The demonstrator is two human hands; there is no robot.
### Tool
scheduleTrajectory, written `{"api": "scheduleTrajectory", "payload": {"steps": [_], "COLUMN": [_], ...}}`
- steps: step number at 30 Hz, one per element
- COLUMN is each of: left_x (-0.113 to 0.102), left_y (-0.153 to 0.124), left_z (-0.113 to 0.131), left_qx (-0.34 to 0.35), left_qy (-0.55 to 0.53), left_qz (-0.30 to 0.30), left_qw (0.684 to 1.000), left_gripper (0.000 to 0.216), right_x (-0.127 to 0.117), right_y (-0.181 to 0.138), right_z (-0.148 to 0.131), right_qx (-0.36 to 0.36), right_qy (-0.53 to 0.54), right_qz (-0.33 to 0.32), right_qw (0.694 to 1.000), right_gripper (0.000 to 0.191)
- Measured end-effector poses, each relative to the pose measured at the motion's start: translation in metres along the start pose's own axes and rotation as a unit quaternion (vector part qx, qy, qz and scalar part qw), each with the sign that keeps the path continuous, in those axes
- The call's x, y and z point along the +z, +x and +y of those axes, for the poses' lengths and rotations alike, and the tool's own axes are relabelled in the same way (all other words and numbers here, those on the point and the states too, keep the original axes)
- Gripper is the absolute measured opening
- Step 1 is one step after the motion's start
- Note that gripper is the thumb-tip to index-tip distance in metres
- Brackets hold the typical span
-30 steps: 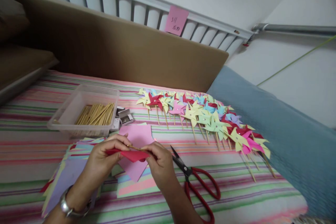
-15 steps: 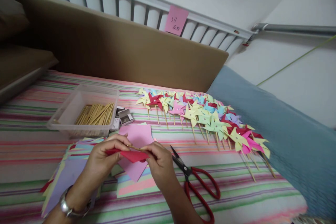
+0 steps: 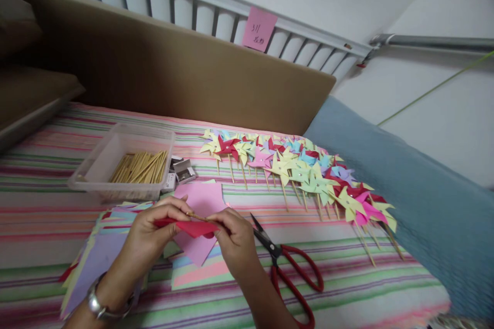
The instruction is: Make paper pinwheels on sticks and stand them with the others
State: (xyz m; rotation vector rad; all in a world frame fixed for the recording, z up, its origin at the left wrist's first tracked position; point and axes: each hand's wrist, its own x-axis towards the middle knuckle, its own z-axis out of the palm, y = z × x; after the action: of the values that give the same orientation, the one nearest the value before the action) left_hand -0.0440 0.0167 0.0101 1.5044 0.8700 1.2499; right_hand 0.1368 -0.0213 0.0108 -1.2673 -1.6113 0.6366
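My left hand [image 3: 161,223] is closed on a folded piece of red paper [image 3: 195,228], its thumb underneath and its fingers at one end of a thin wooden stick [image 3: 198,217]. From the other side my right hand [image 3: 233,236] pinches the stick, with its fingers at the paper's right edge. The stick lies along the paper's upper side. Whether a pin joins the two is hidden by the fingers. Below the hands lies a pink paper sheet [image 3: 198,252] on other coloured sheets. Scissors with red handles [image 3: 275,251] lie half open beside my right wrist.
A clear plastic box [image 3: 96,164] of wooden sticks stands at the left, with small boxes of pins [image 3: 184,171] beside it. Coloured paper sheets [image 3: 102,252] are stacked near my left forearm. Several finished pinwheels [image 3: 283,164] lie in rows at the right. A cardboard panel [image 3: 185,72] stands behind.
Hardly anything differs. The red paper has tilted very slightly between my fingers; both hands keep their places.
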Motion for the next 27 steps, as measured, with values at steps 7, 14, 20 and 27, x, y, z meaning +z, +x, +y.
{"api": "scheduleTrajectory", "payload": {"steps": [7, 14, 20, 27], "left_x": [0.0005, -0.0006, -0.0008, 0.0004], "left_y": [0.0005, -0.0011, -0.001, -0.0023], "left_z": [-0.0005, -0.0004, -0.0011, 0.0018], "left_qx": [0.005, 0.012, 0.023, 0.019], "left_qy": [-0.005, 0.015, 0.016, 0.017], "left_qz": [-0.001, 0.002, 0.004, 0.016], "left_qw": [1.0, 1.0, 1.0, 1.0], "left_gripper": [0.007, 0.006, 0.007, 0.012], "right_x": [0.001, 0.0027, 0.0032, 0.0047], "right_y": [-0.0009, -0.002, -0.0013, -0.0036], "right_z": [-0.0013, -0.0018, -0.0017, -0.0024], "right_qx": [0.001, 0.005, 0.005, 0.009], "right_qy": [0.005, 0.007, 0.006, 0.009], "right_qz": [0.009, 0.015, 0.013, 0.012], "right_qw": [1.0, 1.0, 1.0, 1.0], "right_gripper": [0.016, 0.016, 0.016, 0.016]}}
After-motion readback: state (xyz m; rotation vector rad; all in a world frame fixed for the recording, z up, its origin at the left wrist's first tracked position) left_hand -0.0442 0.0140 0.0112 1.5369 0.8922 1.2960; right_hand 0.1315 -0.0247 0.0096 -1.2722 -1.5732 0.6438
